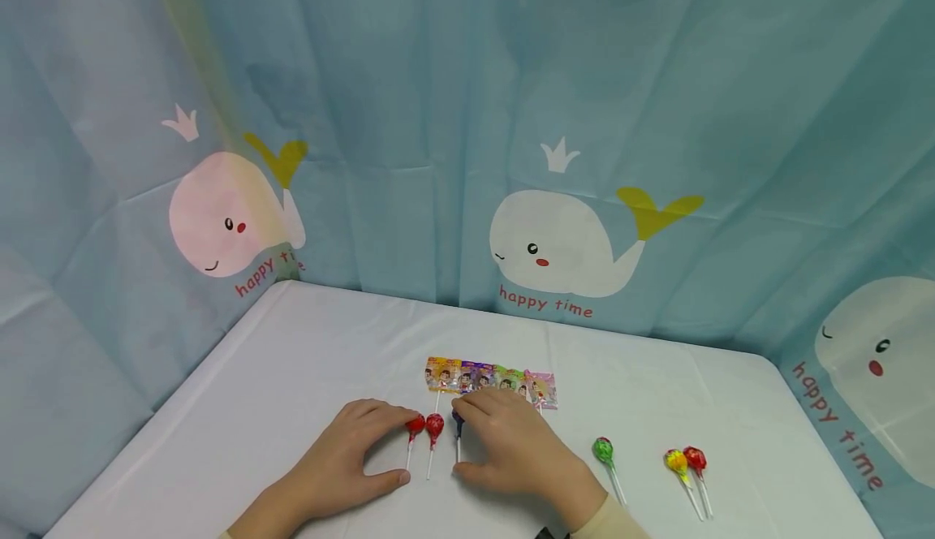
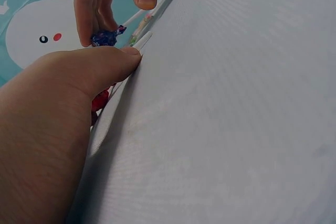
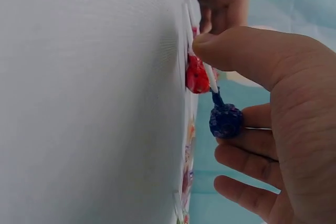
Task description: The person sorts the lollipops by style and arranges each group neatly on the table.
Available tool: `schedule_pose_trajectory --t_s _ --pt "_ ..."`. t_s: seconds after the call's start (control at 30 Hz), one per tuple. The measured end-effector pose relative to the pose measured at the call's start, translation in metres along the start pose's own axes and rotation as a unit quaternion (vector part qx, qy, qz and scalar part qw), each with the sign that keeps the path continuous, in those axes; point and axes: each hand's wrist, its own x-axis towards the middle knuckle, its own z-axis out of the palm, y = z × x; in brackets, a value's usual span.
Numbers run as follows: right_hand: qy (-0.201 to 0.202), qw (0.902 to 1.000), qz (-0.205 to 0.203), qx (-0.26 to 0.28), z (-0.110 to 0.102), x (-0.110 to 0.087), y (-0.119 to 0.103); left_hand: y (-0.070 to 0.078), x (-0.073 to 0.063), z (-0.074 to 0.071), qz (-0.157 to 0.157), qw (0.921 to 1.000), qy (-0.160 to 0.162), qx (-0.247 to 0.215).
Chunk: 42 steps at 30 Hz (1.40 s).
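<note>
My left hand (image 1: 349, 459) is at a red-wrapped lollipop (image 1: 415, 424), its fingertips on the candy and its thumb by the lower end of the white stick. A second red lollipop (image 1: 434, 425) lies just to the right, between the two hands. My right hand (image 1: 514, 448) holds a dark blue lollipop (image 3: 226, 121) lengthwise. In the right wrist view its fingers are behind the candy and its thumb is by the stick. The head view shows only part of the blue candy, as the fingers cover the rest.
Behind the hands lies a row of flat printed packets, orange (image 1: 441, 373), purple (image 1: 476, 375), green (image 1: 509, 378) and pink (image 1: 542, 390). A green lollipop (image 1: 603, 450) lies right of the hands. Farther right, yellow (image 1: 676, 463) and red (image 1: 695, 459) lollipops lie together on the white-covered table (image 1: 329, 344).
</note>
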Motion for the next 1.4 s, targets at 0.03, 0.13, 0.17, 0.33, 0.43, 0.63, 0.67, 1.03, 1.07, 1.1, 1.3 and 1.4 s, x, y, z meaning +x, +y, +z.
schedule_pose_trajectory --t_s 0.03,0.13,0.17,0.33,0.43,0.63,0.67,1.03,1.07,1.1,1.3,1.4 --pt "-0.002 1.0 0.002 -0.001 0.0001 0.0 -0.0003 -0.0003 0.0004 0.0003 0.002 1.0 0.001 0.0" --pt "-0.008 0.9999 0.006 -0.003 -0.0004 0.0002 -0.001 -0.0009 0.0024 0.0011 0.01 0.9999 0.004 0.0" --pt "-0.01 0.9999 0.006 -0.002 -0.0004 0.0003 -0.0014 -0.0011 0.0031 0.0013 0.012 0.9999 0.005 0.0" --pt "-0.022 0.9998 0.004 0.002 0.0019 -0.0002 -0.0029 -0.001 0.005 0.0013 0.018 0.9998 0.004 -0.004" --pt "-0.027 0.9996 0.005 -0.006 0.0044 -0.0007 -0.0034 -0.0003 0.0057 0.0007 0.018 0.9998 0.003 -0.008" --pt "-0.038 0.9992 0.009 -0.012 0.005 -0.001 -0.0051 -0.0001 0.0057 0.0011 0.015 0.9999 -0.002 -0.007" --pt "-0.041 0.999 0.009 -0.012 0.0046 -0.0009 -0.0057 -0.0003 0.0054 0.0012 0.013 0.9999 -0.002 -0.006" --pt "-0.064 0.9978 0.013 -0.011 0.0041 0.0017 -0.008 0.0006 0.0023 -0.0001 0.002 1.0 -0.002 -0.006" --pt "-0.067 0.9976 0.016 -0.009 0.0042 0.0018 -0.0079 0.0008 0.0023 -0.0004 0.002 1.0 -0.002 -0.006" --pt "-0.069 0.9974 0.019 -0.008 0.0044 0.002 -0.0078 0.001 0.0025 -0.0006 0.002 1.0 -0.002 -0.006" --pt "-0.068 0.9974 0.022 -0.001 0.0051 0.0018 -0.0081 0.0022 0.0016 -0.0014 -0.007 0.9999 -0.008 -0.008" --pt "-0.062 0.9979 0.017 -0.005 0.0052 0.0016 -0.0083 0.003 0.0013 -0.0016 -0.011 0.9999 -0.01 -0.008"
